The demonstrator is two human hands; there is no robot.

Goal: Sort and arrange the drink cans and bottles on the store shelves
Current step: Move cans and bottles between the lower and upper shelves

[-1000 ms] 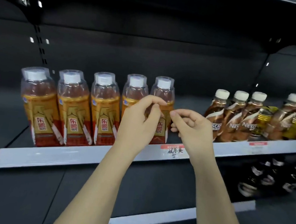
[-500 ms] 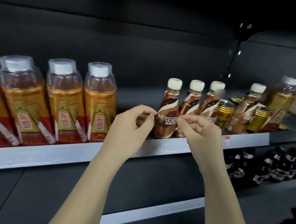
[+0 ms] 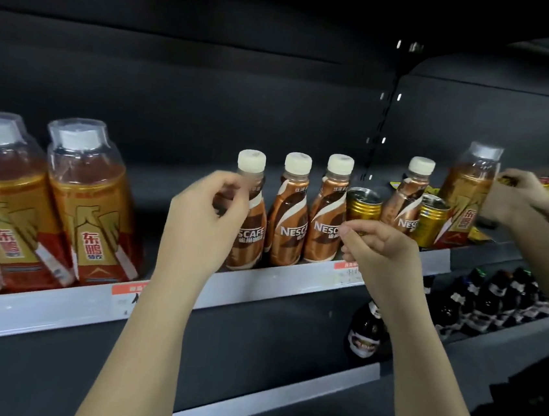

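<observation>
My left hand and right hand hover curled, grasping nothing, before the coffee bottles; I'd take the leftmost by its waist, keeping it upright.

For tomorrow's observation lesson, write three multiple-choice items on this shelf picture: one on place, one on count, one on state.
1. Where do the gold cans stand?
A. among the Nescafe bottles
B. on the lower shelf
C. left of the large amber bottles

2. How many white-capped Nescafe bottles show?
A. two
B. four
C. seven

3. What is the left hand doing?
A. lifting a can
B. lying flat on the shelf edge
C. raised before the leftmost Nescafe bottle, fingers curled

Answers: 1 A, the cans sit between brown bottles; 2 B, four white caps; 3 C, its grip holds nothing visible.
</observation>
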